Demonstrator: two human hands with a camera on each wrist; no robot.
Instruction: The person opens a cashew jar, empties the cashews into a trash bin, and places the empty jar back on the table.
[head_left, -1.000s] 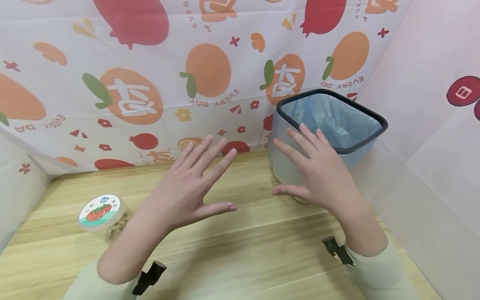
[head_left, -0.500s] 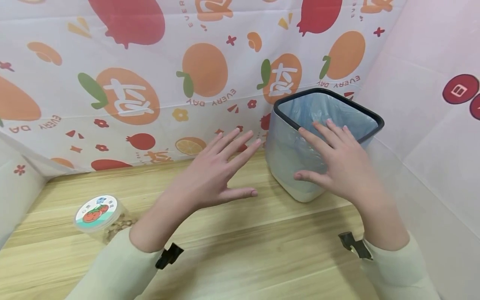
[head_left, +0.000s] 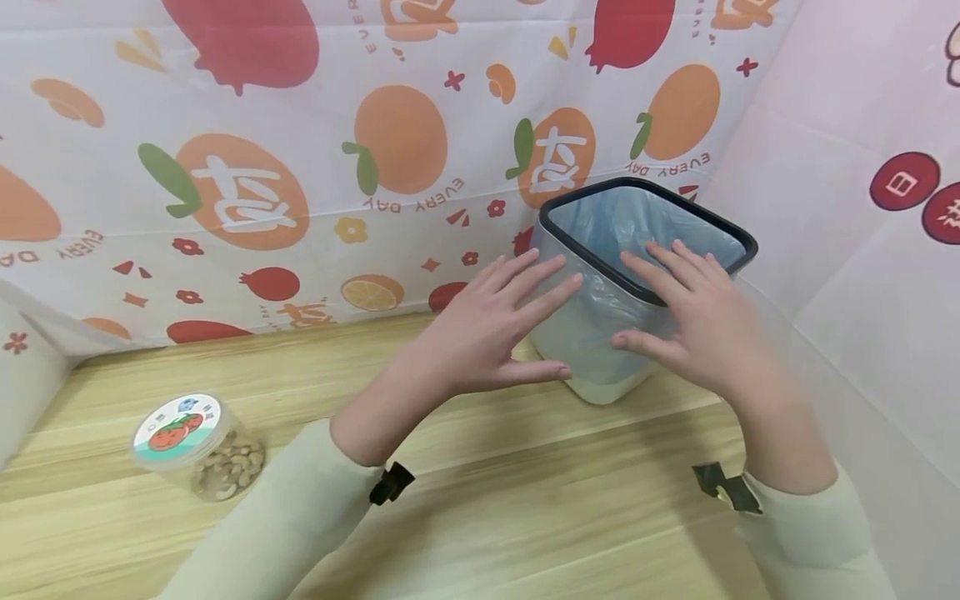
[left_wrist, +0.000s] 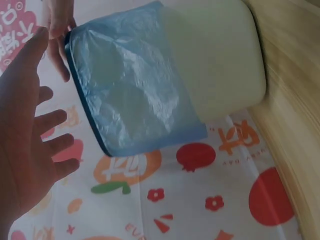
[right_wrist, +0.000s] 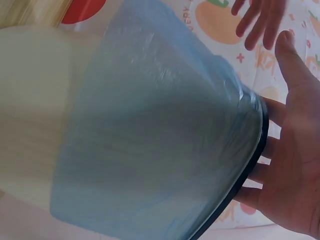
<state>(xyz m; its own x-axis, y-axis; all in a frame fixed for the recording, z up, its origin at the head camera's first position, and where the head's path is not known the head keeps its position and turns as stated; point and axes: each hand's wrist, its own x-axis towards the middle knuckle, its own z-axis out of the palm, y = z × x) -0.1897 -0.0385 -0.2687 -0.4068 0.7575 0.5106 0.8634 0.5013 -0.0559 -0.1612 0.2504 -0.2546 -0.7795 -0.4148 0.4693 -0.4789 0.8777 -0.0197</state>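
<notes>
A pale waste bin with a black rim and a blue bag liner stands at the back right of the wooden table. My left hand is open with its fingers spread, just left of the bin's side and apart from it. The left wrist view shows that hand with a gap to the bin. My right hand is open too, its straight fingers lying over the bin's near right rim. In the right wrist view its fingers sit right by the rim of the bin; contact is unclear.
A clear jar of nuts with a tomato-print lid stands at the front left of the table. Fruit-patterned cloth walls close in the back and both sides. The bin sits in the back right corner.
Both open hands have moved forward and to the right, from mid-table to either side of the bin. The jar and bin have stayed put.
</notes>
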